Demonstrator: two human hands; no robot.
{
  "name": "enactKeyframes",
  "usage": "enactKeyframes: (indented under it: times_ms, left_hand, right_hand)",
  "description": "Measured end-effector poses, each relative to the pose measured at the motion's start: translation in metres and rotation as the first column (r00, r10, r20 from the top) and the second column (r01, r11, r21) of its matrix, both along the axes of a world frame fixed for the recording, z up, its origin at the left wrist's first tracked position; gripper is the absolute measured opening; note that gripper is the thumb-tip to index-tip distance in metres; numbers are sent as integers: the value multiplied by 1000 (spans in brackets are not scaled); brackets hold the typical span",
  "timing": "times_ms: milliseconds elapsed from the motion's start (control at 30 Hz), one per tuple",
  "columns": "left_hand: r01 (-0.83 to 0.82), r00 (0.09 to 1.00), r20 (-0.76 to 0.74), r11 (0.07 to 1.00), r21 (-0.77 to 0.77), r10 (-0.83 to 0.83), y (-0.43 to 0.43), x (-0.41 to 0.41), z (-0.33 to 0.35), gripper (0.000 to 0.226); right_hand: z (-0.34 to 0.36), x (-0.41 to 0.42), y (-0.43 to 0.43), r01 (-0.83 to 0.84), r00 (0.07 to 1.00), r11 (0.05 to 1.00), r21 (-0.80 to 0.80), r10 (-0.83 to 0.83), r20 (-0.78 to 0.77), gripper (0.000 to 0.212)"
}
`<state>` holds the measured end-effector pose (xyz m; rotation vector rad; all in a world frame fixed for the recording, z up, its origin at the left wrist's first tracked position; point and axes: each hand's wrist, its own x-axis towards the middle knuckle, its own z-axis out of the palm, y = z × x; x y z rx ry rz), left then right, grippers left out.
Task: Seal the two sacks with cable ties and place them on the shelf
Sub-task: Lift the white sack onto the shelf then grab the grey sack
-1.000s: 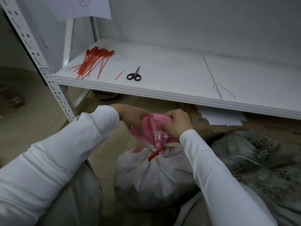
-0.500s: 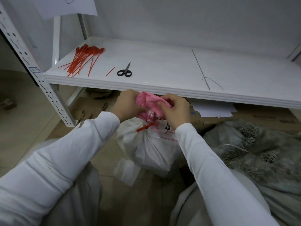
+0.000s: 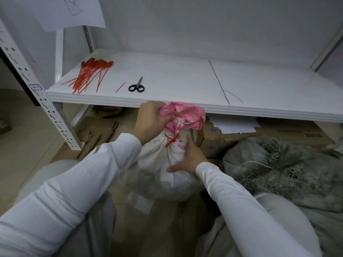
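The sack point(image 3: 167, 175) sat just below the front edge of the shelf point(image 3: 185, 80), a red cable tie point(image 3: 171, 140) cinched round its neck. My left hand point(image 3: 150, 121) gripped the bunched pink top, fingers curled; my right hand point(image 3: 189, 158) lay spread open against the white side beneath the tie.

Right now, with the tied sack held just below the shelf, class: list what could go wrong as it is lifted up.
1. The left hand grips the sack only by its pink top above the cable tie; it may slip or tear.
2. The sack hangs under the shelf edge and could catch on it.
3. Scissors lie on the shelf; the sack might land on them.
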<state>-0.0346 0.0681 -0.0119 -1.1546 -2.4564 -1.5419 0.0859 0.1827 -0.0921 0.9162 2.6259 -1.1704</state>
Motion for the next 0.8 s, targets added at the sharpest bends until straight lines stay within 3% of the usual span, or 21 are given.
enactKeyframes:
  times_ms: [67,133,267,400,533,800]
  left_hand:
    - [22,1000,-9,1000,9,-22,3,13,11,21]
    - [35,999,-35,999,20,-35,5,25,23,20]
    - [23,994,-108,996,83,-14,10,41,63,24]
    - [1,985,-171,998,67,10,17,42,118,27]
    - [67,976,-211,998,23,-60,32,55,157,38]
    - [202,903,-414,966,160,-120,58,88,192,91]
  right_hand:
    - [-2,7,-5,-99,995,958,271,88,55,103]
    - [9,12,-8,-35,996,941,337,61,-66,63]
    - [49,25,-6,116,975,885,450,-16,-220,28]
    - [87,41,13,358,878,815,455,-129,-461,16]
    - [126,54,37,540,774,743,394,-255,-580,16]
    - [225,78,82,748,578,603,276,-390,-717,7]
